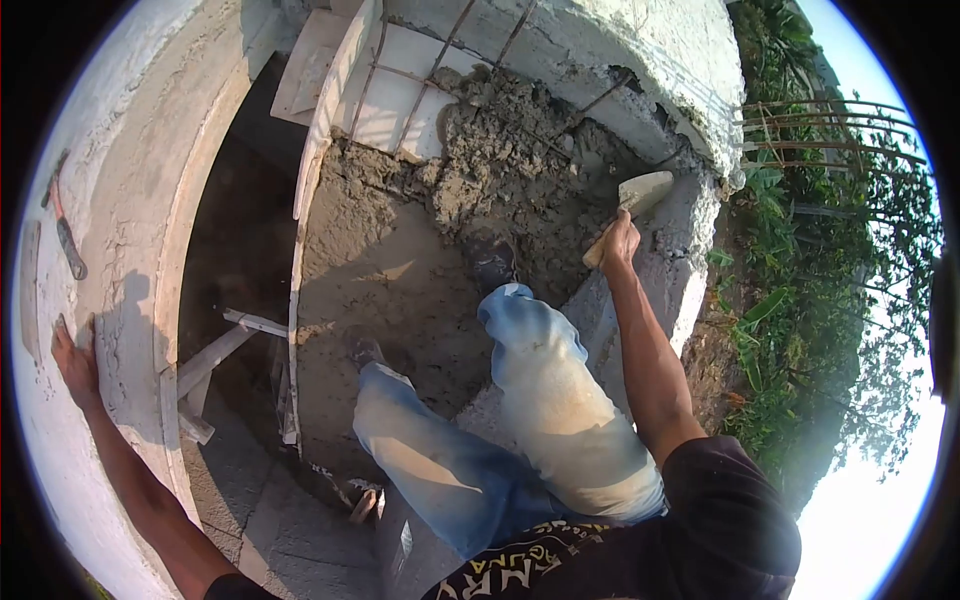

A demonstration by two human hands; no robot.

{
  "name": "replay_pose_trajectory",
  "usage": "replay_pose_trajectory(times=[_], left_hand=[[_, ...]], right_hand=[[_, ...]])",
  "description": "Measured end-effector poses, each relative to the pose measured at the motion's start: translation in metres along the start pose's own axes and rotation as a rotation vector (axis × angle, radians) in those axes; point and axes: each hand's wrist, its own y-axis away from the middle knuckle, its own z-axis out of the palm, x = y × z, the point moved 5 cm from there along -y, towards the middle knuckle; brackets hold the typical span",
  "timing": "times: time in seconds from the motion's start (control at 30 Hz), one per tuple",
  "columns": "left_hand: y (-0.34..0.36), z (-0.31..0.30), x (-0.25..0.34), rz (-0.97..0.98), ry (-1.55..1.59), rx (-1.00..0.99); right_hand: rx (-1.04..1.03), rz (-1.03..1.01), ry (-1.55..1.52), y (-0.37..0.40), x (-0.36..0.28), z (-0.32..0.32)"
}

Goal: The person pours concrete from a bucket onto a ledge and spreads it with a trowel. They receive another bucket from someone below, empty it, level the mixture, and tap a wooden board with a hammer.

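At the far left the left hand [75, 365] lies flat on the top of the curved concrete wall [130, 200], fingers released and spread, grasping nothing; a long-handled tool [68, 245] lies on the same wall just above it. Inside the ring, wooden props [215, 355] lean below a pale form board [310, 200]. Right of the board lies smoothed wet cement [390, 300], with a rough mortar heap [500, 170] under bare rebar [430, 70]. Further right the right hand [618, 245] has its fingers clenched on the handle of the trowel [643, 192], whose blade rests at the heap's right edge, against the outer wall
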Motion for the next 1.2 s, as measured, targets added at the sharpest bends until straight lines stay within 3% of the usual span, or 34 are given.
replay_pose_trajectory(times=[0.07, 0.2, 0.23, 0.27, 0.33, 0.43, 0.5, 0.53, 0.6, 0.63, 0.67, 0.73, 0.9, 0.97, 1.1, 1.2], left_hand=[[-0.002, 0.000, 0.001, -0.004, 0.008, -0.013], [0.004, 0.008, -0.008, 0.011, 0.015, -0.019], [0.004, 0.003, -0.004, 0.012, 0.023, -0.037], [0.001, 0.000, -0.001, 0.008, 0.027, -0.035], [-0.003, -0.006, 0.004, -0.001, 0.039, -0.048], [-0.002, -0.002, 0.004, 0.011, 0.050, -0.039], [0.002, 0.000, -0.003, 0.013, 0.033, -0.016], [0.003, -0.002, -0.003, 0.021, 0.049, -0.002], [0.001, -0.001, 0.004, 0.084, 0.078, -0.011], [0.003, -0.003, 0.005, 0.064, 0.057, -0.009], [-0.001, -0.004, 0.006, 0.053, 0.045, 0.000], [-0.005, -0.006, 0.006, 0.025, 0.050, -0.011], [0.000, -0.009, 0.002, -0.004, 0.052, -0.010], [-0.002, -0.011, 0.004, 0.001, 0.052, -0.008], [-0.004, -0.008, 0.009, 0.038, 0.039, 0.012], [0.000, -0.004, 0.003, 0.004, 0.026, -0.035]], right_hand=[[0.018, 0.241, -0.222, -0.004, 0.061, 0.012], [-0.141, 0.354, -0.528, -0.019, 0.075, 0.085], [-0.189, 0.364, -0.450, 0.018, 0.039, 0.106], [-0.296, 0.249, -0.341, 0.010, 0.041, 0.128], [-0.573, 0.295, -0.134, 0.043, 0.020, 0.156], [-0.536, 0.331, -0.183, 0.059, 0.004, 0.141], [-0.592, 0.040, 0.205, 0.072, -0.008, 0.132], [-0.596, 0.038, 0.201, 0.072, -0.019, 0.141], [-0.749, -0.198, 0.535, 0.077, -0.039, 0.158], [-0.916, -0.053, 0.316, 0.079, -0.050, 0.168], [-0.933, 0.112, 0.174, 0.065, -0.054, 0.172], [-0.791, 0.091, 0.159, 0.029, -0.057, 0.152], [-0.814, 0.277, 0.008, 0.021, -0.036, 0.093], [-0.887, -0.007, 0.265, 0.064, -0.080, 0.093], [-0.818, 0.066, 0.322, 0.016, -0.064, 0.091], [-0.821, -0.220, 0.775, 0.023, -0.063, 0.104]])
